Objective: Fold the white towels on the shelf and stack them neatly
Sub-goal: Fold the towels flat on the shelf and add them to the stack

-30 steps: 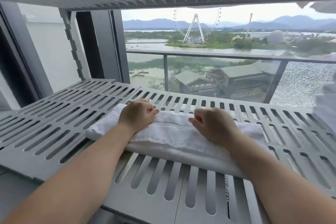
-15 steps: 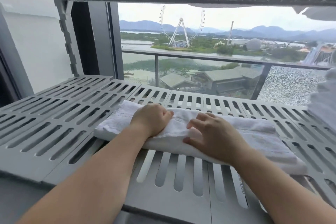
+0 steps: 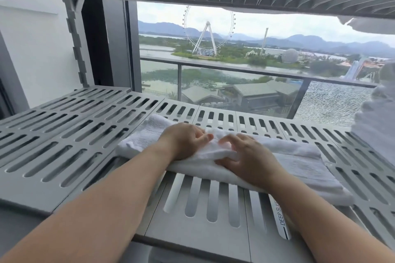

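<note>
Your left hand (image 3: 185, 140) and right hand (image 3: 248, 157) sit side by side at centre frame, both grasping the folded towel (image 3: 299, 152), which lies across the shelf (image 3: 23, 195), centre to right.

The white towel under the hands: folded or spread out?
Folded. The white towel lies on the shelf as a long narrow band, layered edges showing at its right end.

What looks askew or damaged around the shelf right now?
The white towel under the left hand and right hand lies slanted across the shelf, its lower layers sticking out past the top fold at the right end. Outside, the right balcony glass panel looks crazed, as if shattered.
</note>
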